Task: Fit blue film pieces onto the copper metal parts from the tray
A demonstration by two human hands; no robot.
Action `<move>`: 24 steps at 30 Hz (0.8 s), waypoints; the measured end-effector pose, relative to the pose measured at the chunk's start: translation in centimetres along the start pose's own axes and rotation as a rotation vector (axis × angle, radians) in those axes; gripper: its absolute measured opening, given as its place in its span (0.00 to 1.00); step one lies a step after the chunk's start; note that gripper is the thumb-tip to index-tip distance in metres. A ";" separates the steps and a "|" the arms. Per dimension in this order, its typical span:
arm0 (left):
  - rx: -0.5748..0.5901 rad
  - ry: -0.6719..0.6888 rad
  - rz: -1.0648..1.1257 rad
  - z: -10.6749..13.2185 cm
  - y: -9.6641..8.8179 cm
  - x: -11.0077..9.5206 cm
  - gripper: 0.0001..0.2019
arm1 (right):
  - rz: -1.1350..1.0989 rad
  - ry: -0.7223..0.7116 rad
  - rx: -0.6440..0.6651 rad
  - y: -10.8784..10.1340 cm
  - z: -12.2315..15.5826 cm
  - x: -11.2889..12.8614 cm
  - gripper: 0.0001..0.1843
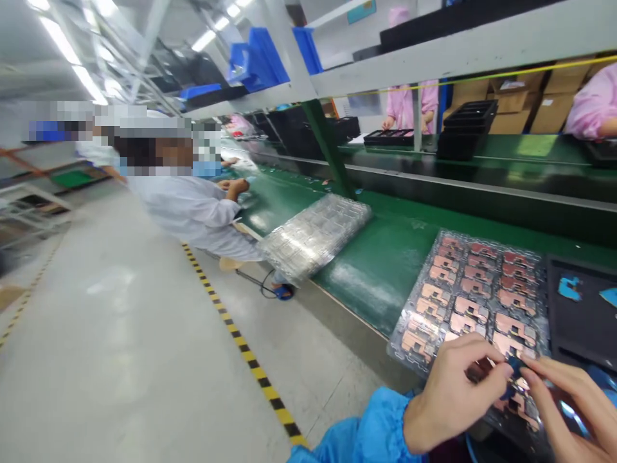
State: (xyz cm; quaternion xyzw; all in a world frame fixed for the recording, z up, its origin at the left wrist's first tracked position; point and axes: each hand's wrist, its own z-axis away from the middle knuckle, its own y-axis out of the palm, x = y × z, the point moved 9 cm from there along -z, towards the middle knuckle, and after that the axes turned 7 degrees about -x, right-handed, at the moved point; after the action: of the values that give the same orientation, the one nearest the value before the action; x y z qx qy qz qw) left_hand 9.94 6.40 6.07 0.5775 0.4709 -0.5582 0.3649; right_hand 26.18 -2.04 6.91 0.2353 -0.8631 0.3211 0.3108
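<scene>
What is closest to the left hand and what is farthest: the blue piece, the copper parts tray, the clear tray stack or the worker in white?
From the left hand:
1. blue piece, pinched at its fingertips.
2. copper parts tray, underneath it.
3. clear tray stack, farther off, to the left.
4. worker in white, beyond it, far left.

- Your sleeve: bright blue.
- The part you pinch: dark blue.
- Near tray: clear, with copper-pink pieces.
- Conveyor: green.
- Floor tape, left: yellow-black stripes.
</scene>
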 end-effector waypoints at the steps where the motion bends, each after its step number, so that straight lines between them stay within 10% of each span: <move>1: 0.001 -0.034 0.029 0.1 0.0 0.3 0.06 | 0.019 -0.020 0.024 -0.1 -0.3 0.8 0.12; 13: 0.174 -0.463 0.323 0.7 1.0 3.9 0.20 | 0.098 -0.071 -0.106 -1.2 -2.2 5.1 0.10; 24: 0.062 -0.667 0.420 2.0 0.9 5.5 0.26 | 0.306 -0.324 -0.162 -1.3 -0.8 7.0 0.12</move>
State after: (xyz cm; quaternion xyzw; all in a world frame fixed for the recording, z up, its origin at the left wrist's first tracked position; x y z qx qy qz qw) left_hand 9.81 5.00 0.31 0.4590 0.1808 -0.6423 0.5866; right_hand 22.38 -3.78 12.77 0.1245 -0.9503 0.2522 0.1336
